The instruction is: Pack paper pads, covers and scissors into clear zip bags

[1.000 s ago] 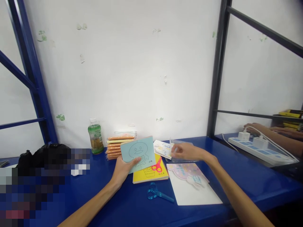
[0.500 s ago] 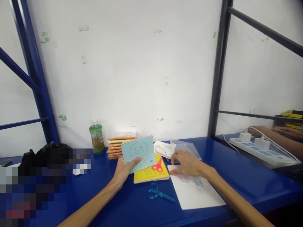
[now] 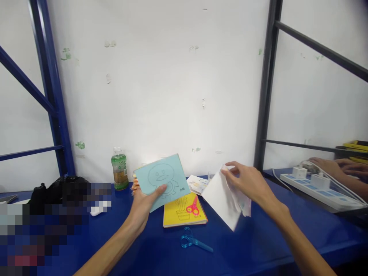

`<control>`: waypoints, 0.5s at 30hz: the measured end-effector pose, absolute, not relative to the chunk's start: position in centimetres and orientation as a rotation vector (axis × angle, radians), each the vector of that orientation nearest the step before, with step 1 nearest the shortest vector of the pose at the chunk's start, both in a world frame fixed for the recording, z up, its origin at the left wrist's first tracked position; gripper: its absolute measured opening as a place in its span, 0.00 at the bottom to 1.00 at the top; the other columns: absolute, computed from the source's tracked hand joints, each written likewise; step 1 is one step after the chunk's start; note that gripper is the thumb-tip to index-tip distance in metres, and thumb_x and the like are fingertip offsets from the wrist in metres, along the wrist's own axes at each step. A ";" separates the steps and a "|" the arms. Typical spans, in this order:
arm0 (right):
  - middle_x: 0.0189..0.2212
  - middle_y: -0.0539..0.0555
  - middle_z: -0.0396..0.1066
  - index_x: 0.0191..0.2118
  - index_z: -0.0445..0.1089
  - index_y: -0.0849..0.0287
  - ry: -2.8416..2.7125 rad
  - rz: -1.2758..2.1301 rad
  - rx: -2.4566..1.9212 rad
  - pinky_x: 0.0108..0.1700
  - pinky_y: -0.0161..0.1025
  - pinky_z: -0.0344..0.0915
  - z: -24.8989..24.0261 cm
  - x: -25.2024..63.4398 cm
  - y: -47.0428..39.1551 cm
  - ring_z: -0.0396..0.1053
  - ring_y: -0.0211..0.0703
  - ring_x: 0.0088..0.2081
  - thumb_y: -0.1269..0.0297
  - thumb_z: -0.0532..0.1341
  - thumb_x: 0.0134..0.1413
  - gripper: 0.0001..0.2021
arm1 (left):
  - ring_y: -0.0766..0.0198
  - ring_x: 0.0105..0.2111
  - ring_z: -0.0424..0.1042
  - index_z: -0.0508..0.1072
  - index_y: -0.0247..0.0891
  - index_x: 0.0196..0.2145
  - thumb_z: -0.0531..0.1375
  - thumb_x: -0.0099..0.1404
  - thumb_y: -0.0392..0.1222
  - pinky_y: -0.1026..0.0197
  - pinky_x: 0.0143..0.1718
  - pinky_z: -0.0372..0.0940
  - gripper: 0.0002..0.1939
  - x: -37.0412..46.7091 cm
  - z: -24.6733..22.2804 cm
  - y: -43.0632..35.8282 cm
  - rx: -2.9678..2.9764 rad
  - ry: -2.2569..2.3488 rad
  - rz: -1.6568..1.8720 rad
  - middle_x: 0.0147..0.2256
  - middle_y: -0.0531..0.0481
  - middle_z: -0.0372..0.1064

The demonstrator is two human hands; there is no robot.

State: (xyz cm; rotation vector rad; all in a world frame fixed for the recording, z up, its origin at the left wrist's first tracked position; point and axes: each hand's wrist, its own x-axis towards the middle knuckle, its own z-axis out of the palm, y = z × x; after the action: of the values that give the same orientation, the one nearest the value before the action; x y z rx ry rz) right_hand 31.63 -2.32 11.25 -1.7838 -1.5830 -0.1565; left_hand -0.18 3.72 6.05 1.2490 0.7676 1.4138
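My left hand (image 3: 143, 203) grips a light blue card (image 3: 165, 174) with a penguin drawn in outline, its thumb lying across the front. Between the thumb and fingers of my right hand (image 3: 244, 178), a white sheet of paper (image 3: 222, 199) is pinched by its top corner and hangs tilted above the table. Below the blue card lies a stack of yellow cards (image 3: 179, 216) with a potted cactus drawing on top. Pink scissors (image 3: 193, 208) rest on that stack. In front of it, blue scissors (image 3: 195, 242) lie on the table.
A green-labelled bottle (image 3: 120, 170) stands by the wall, near orange packets (image 3: 135, 186) partly hidden by the card. Behind the sheet is a small white printed card (image 3: 197, 184). A power strip (image 3: 316, 189) sits right, a black bag (image 3: 57, 191) left. Another person's hands (image 3: 330, 168) show far right.
My right hand has lifted the white sheet off the table by its corner, and the sheet now hangs tilted. The blue card has come slightly nearer, still in my left hand.
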 end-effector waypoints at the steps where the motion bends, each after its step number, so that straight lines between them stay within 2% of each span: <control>1: 0.40 0.62 0.82 0.50 0.75 0.56 -1.520 -0.192 -1.775 0.47 0.53 0.65 11.8 31.1 -2.5 0.77 0.66 0.45 0.48 0.56 0.64 0.21 | 0.45 0.54 0.78 0.74 0.39 0.59 0.75 0.55 0.48 0.48 0.56 0.74 0.35 -0.6 6.7 2.8 1.233 0.778 1.403 0.55 0.40 0.78; 4: 0.38 0.61 0.82 0.44 0.77 0.54 -1.443 -0.184 -1.676 0.46 0.54 0.65 13.0 28.2 -2.9 0.78 0.65 0.43 0.46 0.56 0.64 0.19 | 0.44 0.50 0.80 0.75 0.40 0.58 0.74 0.55 0.50 0.47 0.52 0.77 0.35 -2.4 7.6 -0.3 1.163 0.860 1.365 0.54 0.40 0.80; 8: 0.36 0.55 0.82 0.43 0.78 0.51 -1.529 0.064 -1.405 0.43 0.47 0.71 13.5 23.3 -3.2 0.79 0.57 0.40 0.43 0.57 0.64 0.20 | 0.41 0.50 0.80 0.79 0.38 0.51 0.76 0.48 0.54 0.49 0.47 0.79 0.34 -5.3 6.8 -3.7 1.179 1.102 1.445 0.49 0.42 0.83; 12: 0.35 0.53 0.81 0.42 0.77 0.51 -1.555 0.469 -1.058 0.44 0.46 0.71 12.2 18.6 -4.3 0.78 0.57 0.42 0.41 0.59 0.62 0.20 | 0.39 0.45 0.82 0.82 0.40 0.43 0.78 0.40 0.55 0.49 0.43 0.80 0.32 -8.1 5.3 -5.1 1.215 1.328 1.551 0.43 0.44 0.85; 15: 0.37 0.52 0.80 0.44 0.77 0.49 -1.567 0.589 -0.994 0.47 0.47 0.71 10.0 15.4 -5.1 0.76 0.55 0.43 0.42 0.61 0.61 0.17 | 0.37 0.44 0.82 0.83 0.41 0.40 0.78 0.38 0.57 0.48 0.41 0.80 0.31 -9.3 4.4 -5.5 1.208 1.417 1.541 0.40 0.44 0.86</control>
State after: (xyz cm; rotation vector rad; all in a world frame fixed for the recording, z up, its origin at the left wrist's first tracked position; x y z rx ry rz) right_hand 15.35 -5.12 9.97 -0.9943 -1.5672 0.5894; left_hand -9.32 -5.54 4.39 1.2079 1.4174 1.5413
